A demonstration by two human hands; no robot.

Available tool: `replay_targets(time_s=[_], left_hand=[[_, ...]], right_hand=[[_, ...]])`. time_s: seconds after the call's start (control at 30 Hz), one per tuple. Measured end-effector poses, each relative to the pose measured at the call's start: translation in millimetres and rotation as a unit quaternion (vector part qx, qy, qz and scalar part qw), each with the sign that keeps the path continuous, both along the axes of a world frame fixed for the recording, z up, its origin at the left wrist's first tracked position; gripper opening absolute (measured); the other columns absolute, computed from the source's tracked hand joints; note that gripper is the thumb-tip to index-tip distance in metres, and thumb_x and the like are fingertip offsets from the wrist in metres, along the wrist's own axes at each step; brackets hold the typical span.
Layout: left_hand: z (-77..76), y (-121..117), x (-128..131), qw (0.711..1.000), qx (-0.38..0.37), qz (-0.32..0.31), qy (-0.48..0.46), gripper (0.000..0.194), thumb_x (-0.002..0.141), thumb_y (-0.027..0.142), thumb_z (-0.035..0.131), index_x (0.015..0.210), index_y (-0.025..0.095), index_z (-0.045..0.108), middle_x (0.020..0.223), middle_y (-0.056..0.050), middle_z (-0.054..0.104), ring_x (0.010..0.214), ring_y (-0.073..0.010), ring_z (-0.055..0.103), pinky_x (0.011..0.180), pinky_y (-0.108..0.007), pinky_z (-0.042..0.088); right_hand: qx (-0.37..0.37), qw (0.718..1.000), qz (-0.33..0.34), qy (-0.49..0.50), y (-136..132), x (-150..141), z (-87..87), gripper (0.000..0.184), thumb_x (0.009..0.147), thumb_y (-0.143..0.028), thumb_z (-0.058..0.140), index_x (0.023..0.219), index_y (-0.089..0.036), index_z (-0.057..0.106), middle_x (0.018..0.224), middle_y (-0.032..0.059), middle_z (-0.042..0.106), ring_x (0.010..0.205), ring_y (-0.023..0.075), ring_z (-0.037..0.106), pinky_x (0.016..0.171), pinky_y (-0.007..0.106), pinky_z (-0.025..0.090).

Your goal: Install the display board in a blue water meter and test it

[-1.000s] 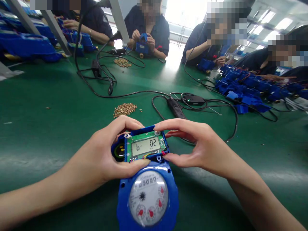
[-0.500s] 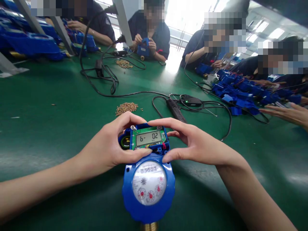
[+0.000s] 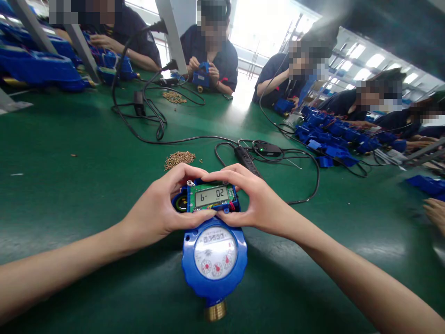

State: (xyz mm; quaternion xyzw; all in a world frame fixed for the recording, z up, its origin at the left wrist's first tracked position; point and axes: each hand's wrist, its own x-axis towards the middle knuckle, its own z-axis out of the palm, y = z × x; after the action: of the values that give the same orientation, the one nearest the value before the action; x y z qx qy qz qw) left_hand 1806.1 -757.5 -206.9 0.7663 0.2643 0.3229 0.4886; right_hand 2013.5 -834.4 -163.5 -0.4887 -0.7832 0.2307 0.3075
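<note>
A blue water meter (image 3: 214, 260) with a round white dial lies on the green table (image 3: 69, 185), a brass fitting (image 3: 214, 311) at its near end. On its far part sits a green circuit board (image 3: 211, 196) with a small screen reading "6- 02". My left hand (image 3: 163, 208) grips the board's left side, thumb along its near edge and fingers curled over the far edge. My right hand (image 3: 253, 197) pinches the board's right side in the same way. Fingertips of both hands nearly meet over the far edge.
A heap of small brass screws (image 3: 179, 159) lies just beyond the meter. Black cables, a black tool (image 3: 245, 157) and an adapter (image 3: 267, 149) trail across the table. Several people sit around the far side with blue meter parts (image 3: 330, 137). Another person's hand (image 3: 434, 211) shows at the right edge.
My right hand has moved left and closed onto the board's right side. The view has pulled back, showing the meter's brass fitting. My left hand keeps its grip.
</note>
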Motion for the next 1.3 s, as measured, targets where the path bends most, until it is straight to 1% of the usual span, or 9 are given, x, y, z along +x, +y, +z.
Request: replay_targets(time_s=[0.2, 0.37, 0.73, 0.8, 0.93, 1.07, 1.17, 1.23, 1.3], left_hand=[[-0.5, 3, 1, 1.0, -0.012, -0.006, 0.01, 0.052, 0.07, 0.045, 0.085, 0.111, 0.026, 0.058, 0.113, -0.002, 0.066, 0.108, -0.0266, 0.064, 0.086, -0.039, 0.056], [-0.2, 3, 1, 1.0, -0.013, -0.013, 0.011, 0.052, 0.071, 0.044, 0.085, 0.11, 0.025, 0.057, 0.107, 0.0, 0.065, 0.104, -0.0238, 0.064, 0.086, -0.037, 0.054], [1.6, 5, 1, 0.998, 0.017, -0.033, 0.043, 0.051, 0.073, 0.045, 0.083, 0.113, 0.029, 0.057, 0.112, 0.001, 0.064, 0.108, -0.0249, 0.063, 0.091, -0.039, 0.053], [1.4, 4, 0, 0.998, 0.017, -0.03, 0.046, 0.051, 0.073, 0.046, 0.083, 0.114, 0.028, 0.057, 0.114, 0.0, 0.064, 0.109, -0.0261, 0.064, 0.092, -0.042, 0.053], [2.0, 3, 0, 0.998, 0.011, -0.023, 0.051, 0.055, 0.072, 0.048, 0.083, 0.115, 0.028, 0.056, 0.12, -0.002, 0.064, 0.114, -0.0289, 0.063, 0.093, -0.043, 0.055], [5.3, 2, 1, 0.998, 0.002, -0.022, 0.06, 0.055, 0.072, 0.051, 0.082, 0.115, 0.029, 0.056, 0.12, -0.002, 0.065, 0.113, -0.0281, 0.064, 0.092, -0.042, 0.056], [7.6, 0, 2, 0.998, 0.001, -0.014, 0.06, 0.057, 0.07, 0.054, 0.083, 0.114, 0.028, 0.057, 0.118, -0.002, 0.066, 0.112, -0.0285, 0.064, 0.093, -0.042, 0.056], [8.5, -2, 4, 0.998, 0.007, -0.007, 0.063, 0.056, 0.07, 0.053, 0.082, 0.113, 0.028, 0.057, 0.118, -0.002, 0.066, 0.113, -0.0285, 0.064, 0.096, -0.043, 0.054], [9.1, -3, 5, 0.997, 0.014, 0.0, 0.07, 0.054, 0.071, 0.052, 0.082, 0.114, 0.029, 0.057, 0.119, -0.001, 0.065, 0.114, -0.0274, 0.063, 0.098, -0.043, 0.053]], right_hand=[[0.014, 1.0, 0.012, -0.003, 12, 4, -1.5, 0.054, 0.075, 0.007, 0.062, 0.119, -0.022, 0.067, 0.113, 0.0044, 0.062, 0.11, 0.0168, 0.058, 0.096, 0.031, 0.048], [0.012, 0.999, 0.046, 0.005, 22, 6, -3.8, 0.042, 0.077, -0.001, 0.067, 0.114, -0.021, 0.065, 0.112, 0.0038, 0.062, 0.108, 0.0181, 0.056, 0.094, 0.031, 0.047], [0.006, 0.998, -0.016, 0.067, 23, 1, -18.2, 0.031, 0.076, -0.003, 0.069, 0.103, -0.019, 0.07, 0.098, 0.002, 0.061, 0.094, 0.0162, 0.058, 0.083, 0.028, 0.047], [-0.022, 0.996, -0.017, 0.082, 20, 5, -15.5, 0.033, 0.078, -0.004, 0.069, 0.106, -0.022, 0.072, 0.103, 0.0022, 0.062, 0.098, 0.0162, 0.059, 0.084, 0.028, 0.048], [-0.138, 0.985, 0.02, 0.106, 9, 20, -4.6, 0.061, 0.079, -0.01, 0.074, 0.134, -0.03, 0.06, 0.134, 0.0035, 0.061, 0.121, 0.0203, 0.058, 0.092, 0.031, 0.053], [-0.182, 0.972, 0.023, 0.15, -11, 34, 2.9, 0.066, 0.085, -0.019, 0.073, 0.145, -0.032, 0.049, 0.144, 0.0043, 0.056, 0.133, 0.0202, 0.054, 0.104, 0.036, 0.052], [-0.087, 0.986, -0.068, 0.125, -28, 33, 1.3, 0.053, 0.084, -0.026, 0.078, 0.134, -0.031, 0.061, 0.139, 0.0052, 0.06, 0.132, 0.0213, 0.054, 0.104, 0.038, 0.053], [0.032, 0.986, -0.129, 0.097, -38, 26, -2.4, 0.037, 0.081, -0.027, 0.082, 0.116, -0.027, 0.072, 0.122, 0.0057, 0.067, 0.118, 0.0205, 0.062, 0.098, 0.037, 0.056], [0.128, 0.977, -0.146, 0.085, -44, 18, -7.4, 0.025, 0.078, -0.023, 0.083, 0.102, -0.025, 0.077, 0.104, 0.0039, 0.071, 0.1, 0.0171, 0.068, 0.091, 0.032, 0.058]])
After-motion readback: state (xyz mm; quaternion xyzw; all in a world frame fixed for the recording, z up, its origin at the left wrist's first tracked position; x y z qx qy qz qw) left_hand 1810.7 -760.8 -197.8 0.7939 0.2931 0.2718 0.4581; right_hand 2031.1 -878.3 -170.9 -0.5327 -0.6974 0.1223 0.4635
